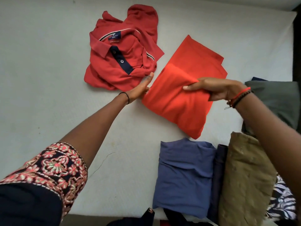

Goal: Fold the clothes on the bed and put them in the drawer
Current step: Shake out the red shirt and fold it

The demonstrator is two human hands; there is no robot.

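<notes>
An orange garment [184, 95], folded into a long rectangle, lies at the middle of the white bed [48, 62]. My right hand [218, 90] pinches its near half and holds the fold lifted off the sheet. My left hand [142, 88] lies flat with fingers straight, pressed against the garment's left edge. A red polo shirt [120, 51] with a navy placket lies crumpled just beyond my left hand. No drawer is in view.
Folded clothes sit near the bed's front right: a blue piece [184, 175], a dark navy one [219, 176] and an olive one [244, 175]. A grey-green garment [276, 98] lies at the right edge. A patterned fabric [281, 199] shows at the lower right.
</notes>
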